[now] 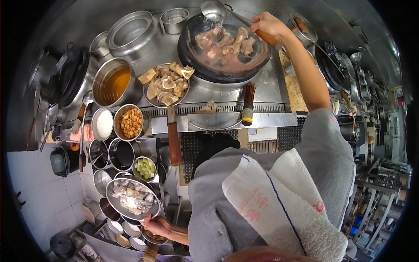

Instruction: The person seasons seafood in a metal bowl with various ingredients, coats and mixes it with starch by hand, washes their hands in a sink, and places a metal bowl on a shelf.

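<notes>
My right hand (268, 25) grips the wooden-handled ladle (214, 10), its metal bowl over the far rim of the wok. In the wok (262, 59), pieces of bony meat (229, 46) sit in cloudy liquid. My left hand (158, 227) is closed on the edge of a metal bowl (114, 204) at lower left. Pale, greyish raw pieces (133, 198) fill that bowl; I cannot tell what kind they are. Left of the wok, chunks of bone (168, 85) are heaped in a strainer with a wooden handle (173, 144).
A pot of brown liquid (114, 85), a container of golden-brown pieces (131, 123), white contents (104, 126) and chopped green vegetable (145, 168) stand at left. A bristle brush (248, 105) rests at the stove's front edge. Metal pots (131, 32) line the back.
</notes>
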Tool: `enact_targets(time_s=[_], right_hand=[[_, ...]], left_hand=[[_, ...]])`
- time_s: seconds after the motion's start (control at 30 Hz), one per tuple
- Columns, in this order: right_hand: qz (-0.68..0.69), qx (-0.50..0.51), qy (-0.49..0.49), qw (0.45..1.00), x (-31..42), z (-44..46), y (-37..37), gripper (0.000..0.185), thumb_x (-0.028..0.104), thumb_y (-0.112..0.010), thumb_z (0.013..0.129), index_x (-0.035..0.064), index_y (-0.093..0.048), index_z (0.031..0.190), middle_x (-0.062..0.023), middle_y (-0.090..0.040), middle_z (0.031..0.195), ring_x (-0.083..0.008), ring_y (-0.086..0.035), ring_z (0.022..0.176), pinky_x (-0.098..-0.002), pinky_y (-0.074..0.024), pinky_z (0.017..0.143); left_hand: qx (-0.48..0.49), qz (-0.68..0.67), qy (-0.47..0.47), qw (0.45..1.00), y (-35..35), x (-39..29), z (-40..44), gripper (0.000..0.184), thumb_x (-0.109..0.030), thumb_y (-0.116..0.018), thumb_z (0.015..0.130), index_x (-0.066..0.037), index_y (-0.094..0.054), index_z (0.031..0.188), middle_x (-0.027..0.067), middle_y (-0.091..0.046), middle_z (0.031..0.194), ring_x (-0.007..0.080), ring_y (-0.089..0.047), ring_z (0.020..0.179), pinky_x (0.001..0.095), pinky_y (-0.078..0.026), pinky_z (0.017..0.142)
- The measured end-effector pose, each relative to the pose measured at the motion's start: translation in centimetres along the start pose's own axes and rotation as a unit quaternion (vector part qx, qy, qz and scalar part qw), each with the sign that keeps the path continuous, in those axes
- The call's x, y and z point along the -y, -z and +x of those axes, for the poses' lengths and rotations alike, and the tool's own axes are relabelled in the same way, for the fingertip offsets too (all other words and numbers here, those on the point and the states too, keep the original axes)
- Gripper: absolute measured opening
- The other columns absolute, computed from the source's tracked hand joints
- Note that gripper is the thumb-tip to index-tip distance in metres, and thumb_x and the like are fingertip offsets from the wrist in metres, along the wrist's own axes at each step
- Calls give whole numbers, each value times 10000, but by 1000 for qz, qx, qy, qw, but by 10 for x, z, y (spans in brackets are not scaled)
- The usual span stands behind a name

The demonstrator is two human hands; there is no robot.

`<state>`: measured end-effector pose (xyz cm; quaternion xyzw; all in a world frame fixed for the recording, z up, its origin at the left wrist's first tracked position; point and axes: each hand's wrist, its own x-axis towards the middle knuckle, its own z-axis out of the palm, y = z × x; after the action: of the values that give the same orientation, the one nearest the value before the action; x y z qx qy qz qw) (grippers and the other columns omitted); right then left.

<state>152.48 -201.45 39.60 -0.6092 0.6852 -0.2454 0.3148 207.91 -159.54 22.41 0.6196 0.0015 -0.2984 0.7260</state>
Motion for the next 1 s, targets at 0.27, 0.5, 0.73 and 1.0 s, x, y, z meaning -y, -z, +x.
enact_targets(time_s=[0.27,0.5,0.73,1.0], right_hand=[[-256,-142,202,935,78,39,-16,355,140,-660,701,-64,-616,989,-281,-622,896,-402,-613,908,-434,-471,821],[-255,-183,286,905,187,196,-87,253,67,-593,723,-57,-619,942,-268,-623,950,-413,-610,912,-469,-493,789],[-298,-140,259,908,248,246,-164,216,98,-568,786,36,-691,952,-179,-661,1003,-312,-646,950,-418,-525,780],[-399,-170,288,854,160,178,-145,291,106,-562,828,-20,-636,1079,-195,-596,1146,-340,-618,1014,-457,-566,681]], left_hand=[[0,-17,-9,1000,-23,2,-14,626,-17,-499,597,-14,-476,1222,150,-503,1231,312,-510,1082,406,-446,862],[-52,-32,-44,997,-21,16,-32,647,-24,-488,586,-44,-476,1233,139,-516,1205,311,-539,1036,395,-506,789],[-55,-6,-20,998,-50,9,-71,616,-21,-505,615,-29,-470,1229,134,-535,1177,287,-555,979,359,-506,736],[-17,22,-9,1000,-18,6,-53,574,-24,-505,616,-22,-493,1190,126,-549,1127,261,-558,913,321,-478,676]])
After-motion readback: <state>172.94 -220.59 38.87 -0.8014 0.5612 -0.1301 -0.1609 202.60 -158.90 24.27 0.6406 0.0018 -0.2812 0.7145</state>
